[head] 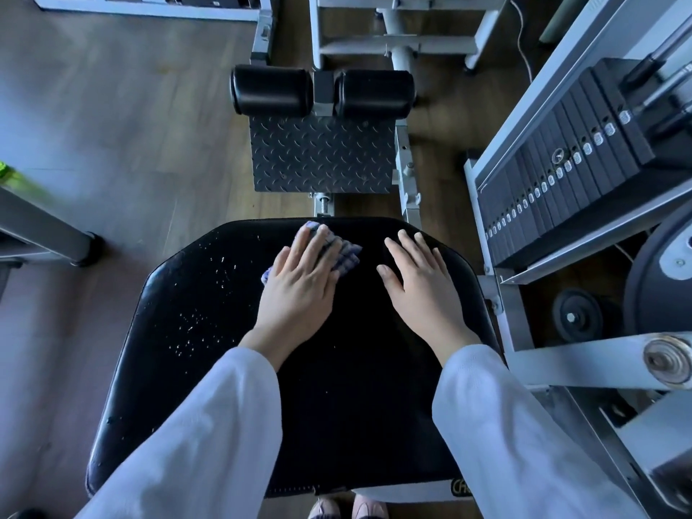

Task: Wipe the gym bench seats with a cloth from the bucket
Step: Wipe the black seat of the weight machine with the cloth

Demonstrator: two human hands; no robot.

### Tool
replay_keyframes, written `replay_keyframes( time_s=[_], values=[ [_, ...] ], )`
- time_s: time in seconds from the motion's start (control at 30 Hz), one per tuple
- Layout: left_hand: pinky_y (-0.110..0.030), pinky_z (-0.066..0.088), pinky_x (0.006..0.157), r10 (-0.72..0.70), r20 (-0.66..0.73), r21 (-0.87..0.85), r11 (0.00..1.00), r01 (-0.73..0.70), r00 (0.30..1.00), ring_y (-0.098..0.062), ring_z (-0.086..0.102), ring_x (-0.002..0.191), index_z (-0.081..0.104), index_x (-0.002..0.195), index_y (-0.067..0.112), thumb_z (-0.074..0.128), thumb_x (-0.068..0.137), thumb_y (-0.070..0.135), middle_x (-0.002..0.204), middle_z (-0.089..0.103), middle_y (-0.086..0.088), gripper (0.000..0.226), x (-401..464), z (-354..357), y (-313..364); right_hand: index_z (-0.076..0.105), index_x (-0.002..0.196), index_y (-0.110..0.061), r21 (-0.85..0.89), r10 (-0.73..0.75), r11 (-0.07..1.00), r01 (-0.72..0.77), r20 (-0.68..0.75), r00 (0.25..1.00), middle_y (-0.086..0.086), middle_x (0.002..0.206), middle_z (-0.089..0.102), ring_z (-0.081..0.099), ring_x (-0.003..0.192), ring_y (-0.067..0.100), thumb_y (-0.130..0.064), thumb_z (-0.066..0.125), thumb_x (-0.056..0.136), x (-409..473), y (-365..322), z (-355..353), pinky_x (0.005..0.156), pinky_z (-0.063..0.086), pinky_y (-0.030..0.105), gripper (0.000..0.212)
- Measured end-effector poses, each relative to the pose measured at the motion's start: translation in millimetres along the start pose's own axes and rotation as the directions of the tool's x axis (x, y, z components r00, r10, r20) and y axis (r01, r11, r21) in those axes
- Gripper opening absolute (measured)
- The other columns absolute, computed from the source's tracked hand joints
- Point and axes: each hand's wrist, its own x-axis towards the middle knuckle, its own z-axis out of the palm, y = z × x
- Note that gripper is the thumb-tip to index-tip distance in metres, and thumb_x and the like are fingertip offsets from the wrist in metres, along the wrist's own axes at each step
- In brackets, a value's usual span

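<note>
The broad black padded vinyl seat (337,368) fills the view, flecked with pale specks on its left half, so wiping looks unfinished. The right hand (421,280) lies flat and empty, fingers straight, probably as a brace. The left hand (299,282) presses flat on the small blue-and-white checked cloth (346,254) near the seat's far edge.

Floor: wood-look planks (123,118), brown, with a dull sheen of cool light. Ahead stands a checker-plate footplate (322,154) beneath two black foam rollers (322,92) on a pale grey frame. A weight stack (569,159) in a grey metal frame occupies the right side. A grey machine leg (45,226) stands at left.
</note>
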Motion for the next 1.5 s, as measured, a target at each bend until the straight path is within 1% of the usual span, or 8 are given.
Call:
replay_keyframes(
  time_s=[0.23,0.47,0.67,0.8,0.9,1.1,1.33,1.5],
  values=[
    [-0.037,0.014,0.112,-0.224,0.051,0.037,0.974,0.222,0.973,-0.019,0.004,0.145,0.028,0.145,0.022,0.026,0.098,0.035,0.156,0.014,0.0,0.049,19.3,-2.4,-16.3,0.032,0.141,-0.019,-0.035,0.003,0.999,-0.003,-0.005,1.0,0.002,0.153,0.021,0.009,0.143,0.018,-0.036,0.036,0.098,-1.5,0.2,1.2,0.115,0.004,0.033,0.047],
    [-0.041,0.039,0.1,0.054,0.033,0.04,0.998,-0.055,0.998,-0.026,0.032,0.138,0.048,0.135,0.018,0.024,0.091,0.036,0.146,0.04,-0.005,0.053,-3.2,-2.8,-20.0,0.033,0.141,-0.019,-0.042,0.015,0.999,-0.016,-0.016,1.0,0.002,0.153,0.023,0.011,0.143,0.018,-0.036,0.036,0.097,-1.5,-1.4,1.6,0.115,0.005,0.034,0.047],
    [-0.041,0.025,0.108,-0.275,-0.02,0.032,0.961,0.275,0.961,-0.02,0.012,0.144,0.038,0.14,0.02,0.027,0.096,0.033,0.153,0.024,-0.002,0.047,13.7,-7.7,-47.1,0.034,0.14,-0.019,-0.058,0.011,0.998,-0.013,-0.028,1.0,0.002,0.152,0.024,0.012,0.142,0.018,-0.036,0.036,0.097,-2.0,-2.5,2.0,0.115,0.006,0.033,0.047],
    [-0.037,0.036,0.1,0.043,-0.077,-0.017,0.999,-0.045,0.996,-0.018,0.03,0.138,0.054,0.129,0.02,0.026,0.09,0.037,0.143,0.045,-0.003,0.051,-2.5,-3.8,-26.8,0.033,0.141,-0.018,-0.048,0.02,0.999,-0.02,-0.013,1.0,0.002,0.153,0.023,0.011,0.143,0.018,-0.036,0.037,0.097,-1.3,-2.6,0.5,0.115,0.006,0.034,0.047],
    [-0.033,0.033,0.105,0.19,-0.019,-0.009,0.982,-0.19,0.982,-0.019,0.029,0.138,0.05,0.133,0.022,0.028,0.092,0.036,0.145,0.042,0.0,0.049,-9.6,-3.1,-30.9,0.032,0.141,-0.018,-0.041,0.022,0.999,-0.022,0.009,1.0,0.003,0.153,0.022,0.009,0.143,0.018,-0.035,0.037,0.097,0.1,-4.2,-1.0,0.115,0.005,0.035,0.047],
    [-0.042,0.03,0.107,-0.264,-0.063,0.06,0.962,0.267,0.963,-0.018,0.017,0.142,0.042,0.137,0.022,0.029,0.095,0.034,0.149,0.031,-0.001,0.046,7.9,-10.4,-69.1,0.026,0.143,-0.017,-0.017,0.102,0.995,-0.101,0.076,0.992,0.004,0.155,0.014,0.001,0.143,0.022,-0.036,0.035,0.098,3.2,-18.0,-2.5,0.115,0.0,0.039,0.051],
    [-0.03,0.027,0.107,0.152,-0.008,0.003,0.988,-0.152,0.988,-0.012,0.022,0.14,0.047,0.136,0.026,0.023,0.093,0.041,0.148,0.037,0.005,0.051,-27.9,-15.2,-63.8,0.021,0.145,-0.018,-0.037,0.084,0.996,-0.08,0.104,0.991,0.004,0.156,0.011,-0.002,0.143,0.024,-0.041,0.034,0.097,0.6,-42.0,8.5,0.115,-0.001,0.041,0.054],
    [-0.043,0.033,0.108,-0.129,-0.02,0.03,0.991,0.13,0.991,-0.019,0.021,0.142,0.043,0.138,0.024,0.019,0.09,0.041,0.15,0.033,0.001,0.056,-14.7,-21.4,-94.2,0.023,0.144,-0.018,-0.052,0.144,0.989,-0.14,0.076,0.987,0.005,0.155,0.013,0.0,0.143,0.024,-0.04,0.034,0.097,-0.2,-50.9,10.7,0.115,0.001,0.04,0.054]
  ],
)
